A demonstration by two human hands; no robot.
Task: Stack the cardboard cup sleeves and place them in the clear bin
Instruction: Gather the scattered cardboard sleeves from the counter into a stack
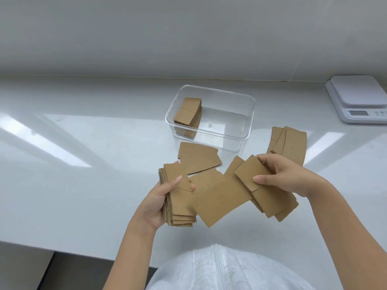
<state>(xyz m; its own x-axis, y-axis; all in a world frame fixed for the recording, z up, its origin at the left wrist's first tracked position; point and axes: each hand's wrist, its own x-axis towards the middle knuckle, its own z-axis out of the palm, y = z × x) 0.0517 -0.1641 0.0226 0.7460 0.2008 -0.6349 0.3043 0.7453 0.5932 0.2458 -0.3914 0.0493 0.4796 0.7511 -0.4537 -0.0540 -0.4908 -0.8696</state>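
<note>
A white digital kitchen scale (358,97) stands at the far right of the glossy white tabletop (83,164), against the pale wall (146,32).

A glossy white table (83,185) runs to a plain pale grey wall (146,32), bright bands of light reflecting across its surface. A white digital scale (359,97) sits at the far right edge. Dark flooring (52,271) shows below the table's near edge.
</note>
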